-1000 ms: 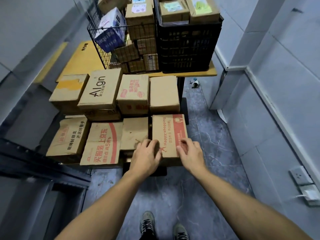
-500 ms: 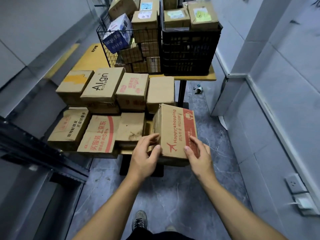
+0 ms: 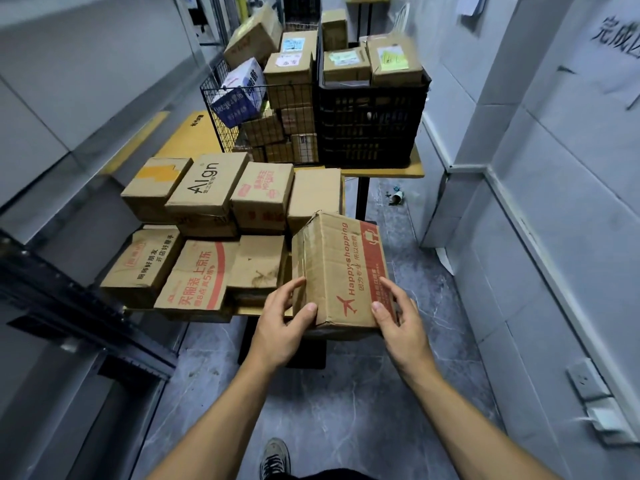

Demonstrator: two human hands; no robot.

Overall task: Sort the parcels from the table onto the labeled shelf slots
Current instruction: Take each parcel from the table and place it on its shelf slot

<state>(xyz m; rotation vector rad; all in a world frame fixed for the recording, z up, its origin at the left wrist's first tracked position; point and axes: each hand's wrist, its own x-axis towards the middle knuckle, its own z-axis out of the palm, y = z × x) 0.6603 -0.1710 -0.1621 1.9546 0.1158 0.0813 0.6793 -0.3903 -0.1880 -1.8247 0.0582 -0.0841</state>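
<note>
A cardboard parcel printed "Happy shopping" (image 3: 341, 268) in red is lifted off the front right of the table and tilted. My left hand (image 3: 282, 325) grips its left near corner, thumb on top. My right hand (image 3: 398, 320) grips its right near edge. Several other brown parcels (image 3: 204, 188) lie in two rows on the wooden table (image 3: 188, 136), among them one marked "Algn".
A wire basket (image 3: 221, 109) and a black plastic crate (image 3: 372, 133), both full of parcels, stand at the table's far end. A dark metal shelf frame (image 3: 79, 306) runs along the left. White walls close the right side. Grey floor lies below me.
The "Happy shopping" parcel has come up off the table and tilted toward me in both hands. The camera has risen, showing more of the room's far end.
</note>
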